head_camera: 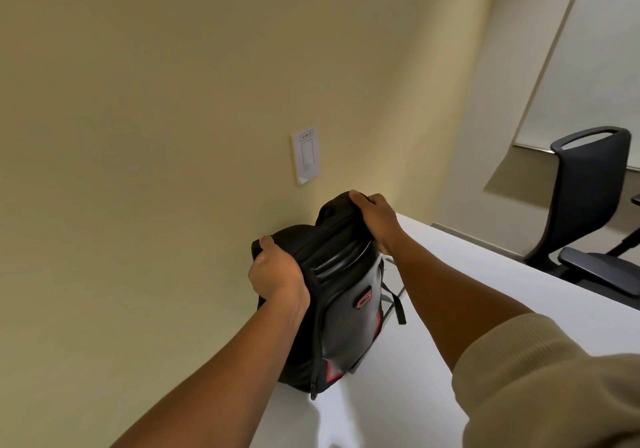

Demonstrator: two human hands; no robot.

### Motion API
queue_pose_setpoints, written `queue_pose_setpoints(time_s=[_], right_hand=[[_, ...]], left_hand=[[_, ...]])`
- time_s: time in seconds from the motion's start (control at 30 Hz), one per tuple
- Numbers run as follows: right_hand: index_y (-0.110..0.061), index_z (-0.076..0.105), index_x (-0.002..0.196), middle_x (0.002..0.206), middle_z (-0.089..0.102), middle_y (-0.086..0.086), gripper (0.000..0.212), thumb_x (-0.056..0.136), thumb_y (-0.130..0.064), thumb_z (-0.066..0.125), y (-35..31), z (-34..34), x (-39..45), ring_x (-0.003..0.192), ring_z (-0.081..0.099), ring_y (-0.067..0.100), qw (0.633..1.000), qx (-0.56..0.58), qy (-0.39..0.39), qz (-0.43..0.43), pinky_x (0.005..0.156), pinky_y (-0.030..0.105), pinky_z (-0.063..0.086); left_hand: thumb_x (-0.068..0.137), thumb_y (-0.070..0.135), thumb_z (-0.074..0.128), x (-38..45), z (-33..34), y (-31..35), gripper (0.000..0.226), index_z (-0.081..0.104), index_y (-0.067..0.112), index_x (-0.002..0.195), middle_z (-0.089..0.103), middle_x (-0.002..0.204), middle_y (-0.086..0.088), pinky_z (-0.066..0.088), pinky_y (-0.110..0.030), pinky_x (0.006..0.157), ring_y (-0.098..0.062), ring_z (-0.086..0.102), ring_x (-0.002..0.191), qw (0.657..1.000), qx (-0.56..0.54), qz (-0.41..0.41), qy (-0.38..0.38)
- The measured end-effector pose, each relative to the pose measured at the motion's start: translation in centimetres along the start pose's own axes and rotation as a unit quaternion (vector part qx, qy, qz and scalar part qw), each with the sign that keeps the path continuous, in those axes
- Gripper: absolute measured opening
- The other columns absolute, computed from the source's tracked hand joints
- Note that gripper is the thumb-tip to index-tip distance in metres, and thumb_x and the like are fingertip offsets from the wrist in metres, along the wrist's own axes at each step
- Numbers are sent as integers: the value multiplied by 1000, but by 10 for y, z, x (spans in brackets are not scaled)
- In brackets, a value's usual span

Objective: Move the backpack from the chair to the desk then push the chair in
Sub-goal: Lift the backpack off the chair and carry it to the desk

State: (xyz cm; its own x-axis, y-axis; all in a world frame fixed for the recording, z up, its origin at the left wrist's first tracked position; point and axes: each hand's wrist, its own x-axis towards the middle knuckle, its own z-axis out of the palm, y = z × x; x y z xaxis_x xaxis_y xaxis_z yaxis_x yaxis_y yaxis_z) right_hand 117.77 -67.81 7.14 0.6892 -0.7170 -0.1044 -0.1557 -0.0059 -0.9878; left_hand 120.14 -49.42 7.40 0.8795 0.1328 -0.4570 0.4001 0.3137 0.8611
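Two hands' fingers [266, 241] clamped on the backpack [332, 295] atop the desk [485, 274], wall switch [305, 154] behind, chair [588, 201] beyond.

Showing now: one backpack [332, 295], two hands [277, 271] [377, 219], one desk [485, 281], one chair [588, 205], one wall switch [305, 154].

We see the backpack [332, 295] standing on the white desk [450, 309] hard against the beige wall [173, 101], so no passage on its wall side. Left hand [277, 274] and right hand [375, 219] both clamp its top, blocking access from above. Desk surface to the right of the bag lies bare and open. A loose strap [394, 300] hangs there. Wall switch plate [305, 154] sits just above the bag. Dark chair [588, 205] stands well apart beyond the desk's far edge.
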Motion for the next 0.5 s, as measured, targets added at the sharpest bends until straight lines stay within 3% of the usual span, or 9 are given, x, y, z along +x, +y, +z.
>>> queue_pose_setpoints(time_s=[0.07,0.17,0.3,0.4,0.5], right_hand=[[-19,50,104,95,55,-7,40,92,-57,47,2,6,2,86,55,9,999,-40,0,-20,76,30,43],[-25,54,92,90,56,-7,35,98,-53,36,5,12,3,79,53,8,995,-83,24,-52,71,25,40],[-10,48,131,123,54,7,61,97,-56,27,4,13,-1,100,51,20,992,-117,32,-37,87,35,36],[-7,44,137,137,50,12,65,98,-56,25,3,11,-13,117,50,27,990,-134,45,-31,98,41,38],[-6,45,135,137,50,14,61,99,-53,30,4,9,-30,124,49,32,984,-163,63,-47,103,44,39]], left_hand=[[89,49,50,5,1,1,44,61,16,62,60,64,1,51,-41,79,-22,56,66,999,47,20,1],[84,54,47,10,-1,2,42,64,17,72,66,77,0,54,-41,84,-24,62,76,994,104,13,-17],[80,58,44,14,-7,3,44,62,18,75,66,86,-2,53,-48,94,-28,63,86,985,168,11,-49],[83,60,41,12,-12,3,46,58,18,80,64,95,-3,52,-47,96,-28,61,90,973,217,21,-74],[88,58,43,12,-16,6,54,61,11,108,64,108,-7,50,-45,98,-29,59,95,964,239,12,-113]])
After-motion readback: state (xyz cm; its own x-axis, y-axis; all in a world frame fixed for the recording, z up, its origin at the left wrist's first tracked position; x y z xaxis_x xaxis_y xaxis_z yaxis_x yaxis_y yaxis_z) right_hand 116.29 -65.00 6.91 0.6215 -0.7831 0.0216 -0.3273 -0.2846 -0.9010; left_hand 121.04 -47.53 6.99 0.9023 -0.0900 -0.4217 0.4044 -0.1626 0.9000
